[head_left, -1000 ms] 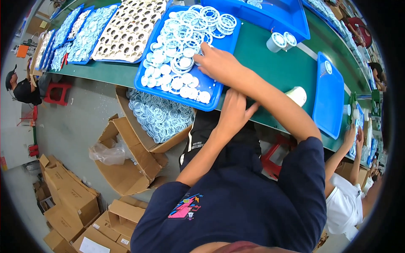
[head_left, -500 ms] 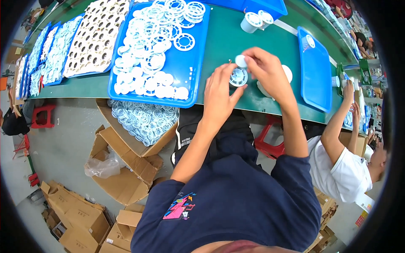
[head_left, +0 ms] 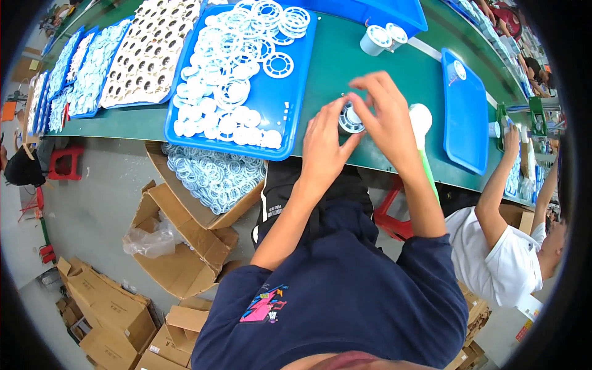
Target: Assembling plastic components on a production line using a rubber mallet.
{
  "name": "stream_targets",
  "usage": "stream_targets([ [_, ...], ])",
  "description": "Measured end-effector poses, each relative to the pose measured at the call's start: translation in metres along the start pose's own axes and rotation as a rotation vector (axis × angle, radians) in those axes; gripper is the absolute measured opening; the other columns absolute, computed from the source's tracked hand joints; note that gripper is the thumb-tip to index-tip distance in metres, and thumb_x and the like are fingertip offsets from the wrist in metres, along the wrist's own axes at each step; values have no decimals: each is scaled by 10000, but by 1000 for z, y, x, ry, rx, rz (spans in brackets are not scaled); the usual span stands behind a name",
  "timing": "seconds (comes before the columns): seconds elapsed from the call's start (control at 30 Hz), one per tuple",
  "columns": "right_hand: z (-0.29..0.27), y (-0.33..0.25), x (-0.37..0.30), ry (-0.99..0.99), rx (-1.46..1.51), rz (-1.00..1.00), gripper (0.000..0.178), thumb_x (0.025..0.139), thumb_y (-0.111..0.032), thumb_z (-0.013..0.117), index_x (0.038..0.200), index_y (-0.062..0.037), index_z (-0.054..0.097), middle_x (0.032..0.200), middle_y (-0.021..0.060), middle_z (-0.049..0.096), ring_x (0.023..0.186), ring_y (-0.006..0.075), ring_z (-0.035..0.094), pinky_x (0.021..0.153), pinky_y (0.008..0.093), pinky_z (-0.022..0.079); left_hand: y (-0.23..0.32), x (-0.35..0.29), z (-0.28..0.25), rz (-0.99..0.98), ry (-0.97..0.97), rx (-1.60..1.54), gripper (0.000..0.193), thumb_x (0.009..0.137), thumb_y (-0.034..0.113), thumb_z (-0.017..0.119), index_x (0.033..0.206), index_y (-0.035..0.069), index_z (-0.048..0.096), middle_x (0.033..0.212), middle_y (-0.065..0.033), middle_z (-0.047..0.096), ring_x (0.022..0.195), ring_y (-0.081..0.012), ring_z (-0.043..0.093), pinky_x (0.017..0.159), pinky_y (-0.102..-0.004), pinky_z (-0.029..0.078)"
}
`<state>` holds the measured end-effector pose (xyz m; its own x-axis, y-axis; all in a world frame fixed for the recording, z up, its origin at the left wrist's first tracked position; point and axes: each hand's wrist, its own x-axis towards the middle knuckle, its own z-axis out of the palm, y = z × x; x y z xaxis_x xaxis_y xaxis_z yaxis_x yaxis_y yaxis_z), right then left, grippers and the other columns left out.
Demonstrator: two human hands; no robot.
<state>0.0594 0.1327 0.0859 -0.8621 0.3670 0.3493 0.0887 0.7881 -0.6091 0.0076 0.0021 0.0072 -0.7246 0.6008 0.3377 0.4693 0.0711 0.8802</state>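
Note:
A small round white housing (head_left: 352,126) with a slotted rim stands on the green bench in front of me. My left hand (head_left: 326,137) curls round its left side, thumb at the near edge, fingers at the far edge. A white disc (head_left: 353,115) lies over the middle of the housing. My right hand (head_left: 386,117) hovers at its right side, fingers bent and apart, thumb tip close to the disc's far edge; nothing shows between finger and thumb. To the right of this hand lies a white oval-headed thing (head_left: 420,118) with a green handle, partly covered by my forearm.
At left, a blue tray (head_left: 280,126) carries white rings and discs. Further left stand more loaded trays (head_left: 148,55). White cups (head_left: 375,41) stand by a blue bin (head_left: 370,9). Another blue tray (head_left: 464,123) lies right, near a co-worker's arm (head_left: 491,203). Below is a carton of rings (head_left: 213,176).
The white disc, pinched in my right fingers above the housing before, now lies over it. My right finger and thumb have parted. The green handle has come into sight.

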Motion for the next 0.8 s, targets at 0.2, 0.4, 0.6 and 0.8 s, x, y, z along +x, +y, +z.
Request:
stream_targets([
  [0.2,92,5,91,-178,-479,-296,535,899,-430,751,1273,-60,651,1148,176,657,1116,353,628,912,471,530,-5,0,5,-16,-34,32,659,834,185,823,1385,-4,513,1324,-231,623,1186,-446,592,1008,-504,463],
  [0.4,87,4,102,-193,-489,-278,456,906,-341,734,1214,-14,661,1177,196,633,1095,364,642,903,454,532,-1,-1,5,-73,-48,-54,705,834,170,830,1421,-8,482,1344,-235,588,1202,-438,585,1033,-471,462],
  [0.6,-31,6,23,-236,-8,-176,578,864,-165,756,1388,-1,577,1254,218,627,1136,412,640,962,442,533,-4,-2,-3,-156,-57,-231,903,825,112,830,1568,33,322,1386,-215,591,1275,-412,581,1073,-472,458],
  [0.8,-16,5,-28,-197,-44,-90,603,849,-93,785,1395,25,559,1333,225,621,1220,406,613,1013,458,513,-4,-3,4,-96,-20,-149,855,824,67,814,1547,32,357,1388,-232,610,1258,-434,594,1064,-494,464],
])
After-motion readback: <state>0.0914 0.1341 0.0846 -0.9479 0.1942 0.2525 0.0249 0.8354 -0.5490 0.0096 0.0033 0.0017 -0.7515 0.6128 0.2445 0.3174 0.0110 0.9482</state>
